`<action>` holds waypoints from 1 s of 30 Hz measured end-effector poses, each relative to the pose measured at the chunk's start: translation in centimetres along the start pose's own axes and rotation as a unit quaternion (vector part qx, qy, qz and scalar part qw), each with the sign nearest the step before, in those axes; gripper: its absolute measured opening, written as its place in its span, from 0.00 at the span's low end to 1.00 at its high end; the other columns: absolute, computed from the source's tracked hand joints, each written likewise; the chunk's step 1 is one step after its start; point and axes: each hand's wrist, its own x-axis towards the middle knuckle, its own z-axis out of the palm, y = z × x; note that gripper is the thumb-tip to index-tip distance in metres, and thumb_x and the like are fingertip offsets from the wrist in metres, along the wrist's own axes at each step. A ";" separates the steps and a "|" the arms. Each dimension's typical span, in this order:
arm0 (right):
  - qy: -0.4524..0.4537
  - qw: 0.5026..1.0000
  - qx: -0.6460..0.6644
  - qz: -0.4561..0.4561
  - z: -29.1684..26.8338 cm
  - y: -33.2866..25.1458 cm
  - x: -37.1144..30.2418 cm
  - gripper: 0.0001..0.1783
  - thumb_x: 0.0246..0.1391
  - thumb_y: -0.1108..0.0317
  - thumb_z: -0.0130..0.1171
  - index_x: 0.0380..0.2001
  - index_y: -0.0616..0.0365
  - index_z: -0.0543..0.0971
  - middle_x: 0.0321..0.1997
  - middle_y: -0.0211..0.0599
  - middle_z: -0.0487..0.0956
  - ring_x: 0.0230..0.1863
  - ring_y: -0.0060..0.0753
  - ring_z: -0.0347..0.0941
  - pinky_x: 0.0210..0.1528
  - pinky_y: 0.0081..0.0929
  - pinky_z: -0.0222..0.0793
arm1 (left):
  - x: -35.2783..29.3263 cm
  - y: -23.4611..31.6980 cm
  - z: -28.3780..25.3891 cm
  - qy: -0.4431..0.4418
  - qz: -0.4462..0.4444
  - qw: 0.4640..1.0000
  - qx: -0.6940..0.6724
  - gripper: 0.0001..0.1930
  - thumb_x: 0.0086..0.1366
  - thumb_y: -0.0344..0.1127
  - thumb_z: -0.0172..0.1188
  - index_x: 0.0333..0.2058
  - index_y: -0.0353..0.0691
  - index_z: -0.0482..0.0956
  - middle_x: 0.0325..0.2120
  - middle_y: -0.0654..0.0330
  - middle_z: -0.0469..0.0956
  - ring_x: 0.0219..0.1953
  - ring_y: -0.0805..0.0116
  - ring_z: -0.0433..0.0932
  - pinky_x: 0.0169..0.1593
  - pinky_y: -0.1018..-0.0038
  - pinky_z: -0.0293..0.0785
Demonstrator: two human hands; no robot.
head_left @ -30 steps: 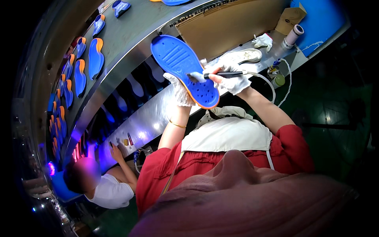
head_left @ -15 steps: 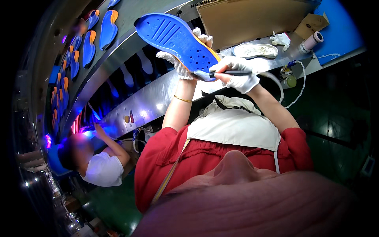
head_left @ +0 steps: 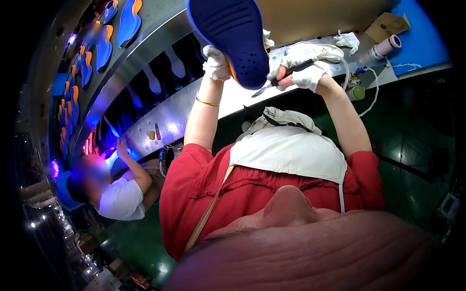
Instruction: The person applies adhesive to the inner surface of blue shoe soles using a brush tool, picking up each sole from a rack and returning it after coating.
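My left hand, in a white glove, grips a dark blue shoe sole with an orange edge. The sole stands up steeply, with its top end cut off by the frame's upper edge; slots and small holes mark its face. Part of my left hand is hidden behind it. Close to the sole's lower right side, my gloved right hand is closed on a black-handled pen-like tool. Its thin pale tip points down-left, under the sole's lower end. Some bare fingertips show from this glove.
More blue-and-orange soles lie along the belt at left. The metal bench holds a white sole-shaped piece, a spare glove and a pink roll. Cardboard stands behind. A co-worker sits at lower left.
The sole has tipped up more upright and moved upward, its face now darker. My right hand and the tool have drawn slightly down and away from its edge, the tool now slanting.
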 end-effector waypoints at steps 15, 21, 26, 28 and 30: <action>-0.035 0.997 -0.050 -0.045 1.4 -0.7 1.4 0.05 0.40 0.77 0.64 0.23 0.61 0.78 0.29 0.35 0.78 0.33 0.26 0.74 0.40 0.22 0.71 | 1.6 2.2 0.9 0.089 -0.211 0.973 0.038 0.36 0.53 0.62 0.57 0.52 0.38 0.70 0.40 0.52 0.77 0.38 0.64 0.79 0.40 0.71 0.79; -0.017 0.969 -0.239 -0.063 2.2 0.2 1.8 0.05 0.41 0.77 0.63 0.24 0.57 0.77 0.29 0.32 0.77 0.33 0.25 0.73 0.40 0.21 0.69 | 1.9 2.2 0.6 0.141 -0.250 0.956 0.055 0.32 0.57 0.58 0.57 0.50 0.37 0.71 0.37 0.54 0.78 0.34 0.67 0.80 0.38 0.74 0.79; 0.006 0.995 -0.068 -0.076 1.4 0.3 2.3 0.03 0.42 0.76 0.60 0.23 0.58 0.76 0.27 0.32 0.77 0.31 0.25 0.73 0.38 0.22 0.70 | 1.6 1.8 0.3 0.182 -0.264 0.946 0.055 0.28 0.59 0.54 0.58 0.49 0.37 0.72 0.37 0.55 0.79 0.33 0.68 0.80 0.35 0.77 0.79; 0.030 0.988 -0.125 -0.084 1.5 -0.5 2.1 0.02 0.41 0.76 0.60 0.22 0.59 0.76 0.26 0.32 0.76 0.31 0.25 0.73 0.38 0.22 0.70 | 1.7 2.0 0.2 0.185 -0.272 0.943 0.044 0.27 0.59 0.54 0.58 0.48 0.37 0.72 0.36 0.56 0.79 0.33 0.69 0.80 0.35 0.77 0.79; 0.008 0.960 -0.271 -0.070 1.2 -0.5 2.0 0.03 0.40 0.77 0.59 0.21 0.59 0.76 0.26 0.33 0.76 0.31 0.27 0.73 0.38 0.22 0.70 | 1.5 2.2 0.2 0.157 -0.293 0.942 0.038 0.28 0.58 0.55 0.58 0.47 0.37 0.73 0.35 0.57 0.79 0.33 0.70 0.80 0.35 0.78 0.79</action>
